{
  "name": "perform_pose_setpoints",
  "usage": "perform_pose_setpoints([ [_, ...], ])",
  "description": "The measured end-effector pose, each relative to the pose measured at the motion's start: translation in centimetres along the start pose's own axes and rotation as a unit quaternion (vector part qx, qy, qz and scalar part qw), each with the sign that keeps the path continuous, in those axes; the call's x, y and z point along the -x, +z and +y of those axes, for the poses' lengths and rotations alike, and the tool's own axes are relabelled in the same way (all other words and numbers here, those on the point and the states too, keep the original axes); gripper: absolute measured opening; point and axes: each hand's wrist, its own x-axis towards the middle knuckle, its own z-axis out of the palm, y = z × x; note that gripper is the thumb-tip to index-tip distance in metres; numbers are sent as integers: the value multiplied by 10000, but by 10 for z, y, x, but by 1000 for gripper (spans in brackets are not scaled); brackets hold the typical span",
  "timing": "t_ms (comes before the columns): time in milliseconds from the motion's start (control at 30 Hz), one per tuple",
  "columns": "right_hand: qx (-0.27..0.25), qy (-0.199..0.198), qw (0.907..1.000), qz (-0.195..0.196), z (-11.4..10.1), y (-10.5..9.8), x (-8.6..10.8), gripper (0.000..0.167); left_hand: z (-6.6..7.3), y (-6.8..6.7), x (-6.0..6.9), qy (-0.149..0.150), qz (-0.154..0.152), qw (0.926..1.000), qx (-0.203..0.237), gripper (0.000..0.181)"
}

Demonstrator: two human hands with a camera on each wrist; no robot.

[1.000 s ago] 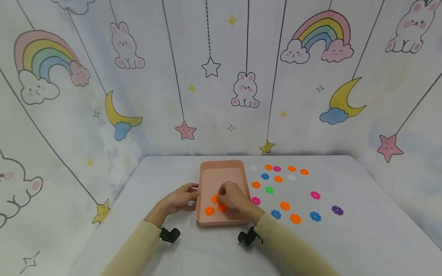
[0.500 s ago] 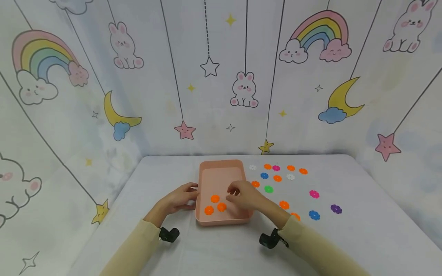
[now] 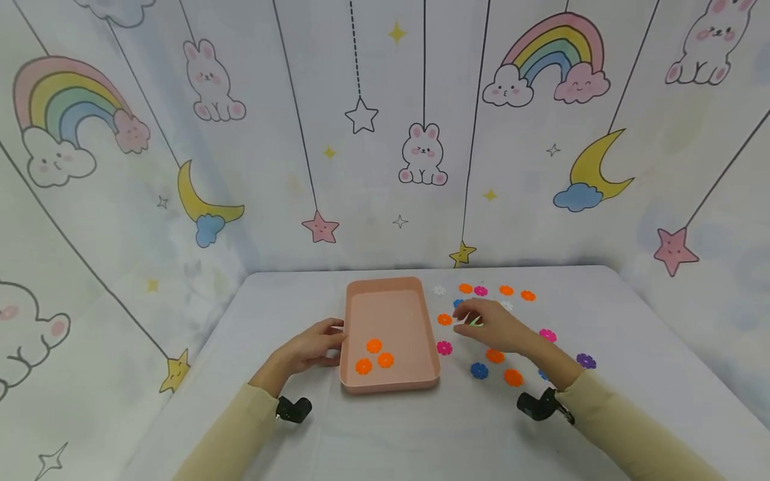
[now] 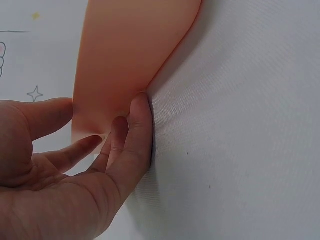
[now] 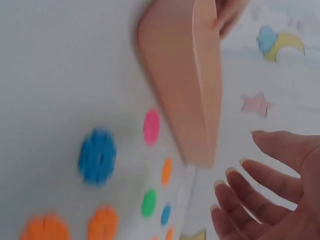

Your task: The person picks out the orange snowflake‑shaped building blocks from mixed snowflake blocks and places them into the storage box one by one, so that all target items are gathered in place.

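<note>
A pink rectangular tray (image 3: 386,310) lies on the table with three orange flower-shaped plastic discs (image 3: 363,366) near its front left. My left hand (image 3: 309,346) touches the tray's left wall from outside; in the left wrist view its fingertips (image 4: 141,102) rest against the wall and the thumb meets the rim. My right hand (image 3: 498,326) hovers over the scattered discs right of the tray, fingers loosely bent and holding nothing. A green disc (image 3: 476,322) is partly hidden behind its fingers. The right wrist view shows this hand (image 5: 270,192) apart from the discs.
Several more discs lie right of the tray: a pink disc (image 3: 444,348) close to its wall, a blue disc (image 3: 479,371), an orange disc (image 3: 513,377) and a purple disc (image 3: 586,361) farthest right. A patterned cloth wall (image 3: 373,200) stands behind the table.
My right hand has left the inside of the tray and moved right, over the loose discs. The three orange discs stay in the tray. My left hand keeps its place.
</note>
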Motion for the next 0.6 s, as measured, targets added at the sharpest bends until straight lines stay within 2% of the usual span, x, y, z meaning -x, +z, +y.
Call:
perform_pose_setpoints([
  [167, 270, 349, 9986, 292, 35, -34, 9, 26, -2, 1, -1, -36, 32, 10000, 32, 48],
  [333, 743, 435, 9949, 520, 72, -65, 16, 29, -4, 1, -4, -61, 76, 10000, -16, 49],
  [500, 1154, 672, 9896, 532, 108, -83, 19, 34, -4, 1, -5, -96, 104, 9999, -34, 49],
  [600, 1172, 845, 9883, 493, 125, -87, 19, 38, -2, 1, -4, -97, 89, 9999, -47, 49],
])
